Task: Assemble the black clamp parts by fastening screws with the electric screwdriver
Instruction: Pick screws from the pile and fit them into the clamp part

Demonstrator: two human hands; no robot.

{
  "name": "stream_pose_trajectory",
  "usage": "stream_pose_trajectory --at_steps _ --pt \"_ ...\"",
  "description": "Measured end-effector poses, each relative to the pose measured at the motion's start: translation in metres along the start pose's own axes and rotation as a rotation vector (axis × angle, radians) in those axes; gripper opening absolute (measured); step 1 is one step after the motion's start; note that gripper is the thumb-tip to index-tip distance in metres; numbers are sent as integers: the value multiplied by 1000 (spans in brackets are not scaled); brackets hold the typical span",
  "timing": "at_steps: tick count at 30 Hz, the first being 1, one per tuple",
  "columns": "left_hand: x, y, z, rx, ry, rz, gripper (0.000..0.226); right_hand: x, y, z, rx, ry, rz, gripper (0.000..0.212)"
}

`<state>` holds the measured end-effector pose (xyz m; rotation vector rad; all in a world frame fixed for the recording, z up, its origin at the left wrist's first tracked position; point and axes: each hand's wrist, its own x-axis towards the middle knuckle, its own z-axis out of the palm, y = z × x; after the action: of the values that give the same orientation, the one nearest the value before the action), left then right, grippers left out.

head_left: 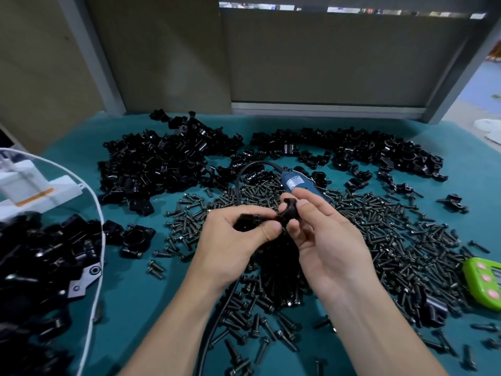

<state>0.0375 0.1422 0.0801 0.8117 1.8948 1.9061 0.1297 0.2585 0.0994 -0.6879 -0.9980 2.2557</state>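
The left hand point(233, 240) curls fingers and thumb round one black clamp piece point(247, 219). The right hand point(325, 240) pinches a curved clamp half point(290, 210) between thumb and fingers. The two pieces meet between the hands, above the table point(135, 308). If they are mated askew, the screw holes likely will not line up and a screw could cross-thread. A loose pinch could drop a piece into the screws point(379, 240) beneath the hands, black lost on black. The screwdriver point(295, 183) lies just beyond the right hand, its tip hidden behind the fingers. Whether a screw sits in the joint cannot be told, because fingers cover it.
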Motion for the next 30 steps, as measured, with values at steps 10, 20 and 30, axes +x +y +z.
stream_pose_trajectory --at_steps 10,20,30 --pt "-1 5 1 -365 -32 -227 18 1 -1 -2 -315 -175 -118 38" --pt "0 8 -9 -736 -197 -484 22 1 -5 -5 -640 -293 -287 27" --pt "4 6 -10 -658 -125 -411 20 8 -12 -9 -371 -159 181 17"
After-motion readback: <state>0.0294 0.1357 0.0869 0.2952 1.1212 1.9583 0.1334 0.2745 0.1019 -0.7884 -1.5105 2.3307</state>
